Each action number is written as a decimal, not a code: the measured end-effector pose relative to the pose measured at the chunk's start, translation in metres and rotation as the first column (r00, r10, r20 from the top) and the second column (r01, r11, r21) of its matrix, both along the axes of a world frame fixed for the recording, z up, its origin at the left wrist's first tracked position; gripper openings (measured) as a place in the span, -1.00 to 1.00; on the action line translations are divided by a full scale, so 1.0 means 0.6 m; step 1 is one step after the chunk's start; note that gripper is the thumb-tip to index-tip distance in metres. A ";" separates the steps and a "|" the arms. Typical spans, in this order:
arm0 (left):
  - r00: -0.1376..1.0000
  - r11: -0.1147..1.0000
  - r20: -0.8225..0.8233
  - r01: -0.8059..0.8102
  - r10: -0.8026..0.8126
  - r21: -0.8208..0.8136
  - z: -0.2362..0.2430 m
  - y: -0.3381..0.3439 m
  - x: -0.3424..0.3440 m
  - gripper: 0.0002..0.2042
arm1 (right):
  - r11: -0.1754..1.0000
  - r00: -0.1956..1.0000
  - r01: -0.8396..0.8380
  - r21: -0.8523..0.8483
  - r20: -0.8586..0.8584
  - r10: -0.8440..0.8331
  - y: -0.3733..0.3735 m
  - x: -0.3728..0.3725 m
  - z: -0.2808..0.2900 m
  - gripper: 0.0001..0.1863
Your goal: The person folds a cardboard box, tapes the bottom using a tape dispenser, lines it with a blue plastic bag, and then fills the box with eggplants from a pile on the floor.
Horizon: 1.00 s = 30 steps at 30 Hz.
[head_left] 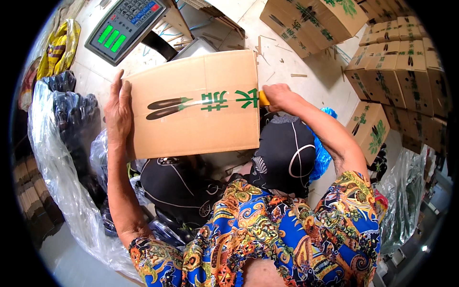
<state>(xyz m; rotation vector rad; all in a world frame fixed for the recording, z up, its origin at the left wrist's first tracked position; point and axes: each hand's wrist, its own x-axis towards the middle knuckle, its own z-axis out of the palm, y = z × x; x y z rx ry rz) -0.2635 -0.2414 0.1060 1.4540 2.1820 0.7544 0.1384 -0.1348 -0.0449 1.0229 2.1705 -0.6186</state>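
A pale floor [306, 86], strewn with strips of brown scrap, spreads across the far side of the room. At the far left stands a scale's keypad panel [125, 28] with lit green readouts; the carton [196, 124] cuts off part of the view toward its base. Left of the person, clear plastic sheeting [55, 143] bunches around dark contents, with a yellow bag [60, 48] beyond it and stacked flat cardboard [36, 191] nearer. A large box [311, 24] sits at the far right, a tall stack of printed boxes [389, 71] farther right, and a single box [369, 129] before that stack. Blue plastic [322, 150] shows beside the right knee [287, 155], crowding the space under the right forearm.

The carton lies in front of the person, just beyond the knees, its face with printed eggplants turned up. The left arm reaches straight out, and the left hand [118, 109] braces against the carton's left end, fingers extended toward the far side rather than clenched. The right elbow bends outward; the right hand [282, 99] is curled around a yellow object [264, 98] at the carton's right end, though too little of it shows to tell its kind
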 end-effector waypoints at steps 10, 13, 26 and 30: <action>1.000 0.999 -0.015 0.004 -0.004 0.046 -0.004 0.014 0.002 -0.50 | 0.569 0.557 0.809 -0.148 -0.118 -0.822 -0.009 0.280 -0.148 -0.09; 1.000 0.999 -0.001 -0.016 0.016 0.048 0.003 0.008 0.004 -0.50 | 0.620 0.665 0.727 0.294 -0.082 -0.742 -0.034 0.230 -0.153 -0.31; 0.995 0.997 -0.076 -0.055 0.059 0.055 0.001 0.015 0.006 -0.48 | 0.706 0.167 0.699 0.115 -0.986 -0.005 0.012 -0.145 -0.030 -0.51; 0.994 0.997 -0.089 -0.065 0.068 0.034 -0.006 0.010 -0.020 -0.49 | 0.745 0.209 0.667 -0.004 -0.959 -0.192 -0.018 -0.119 -0.174 -0.57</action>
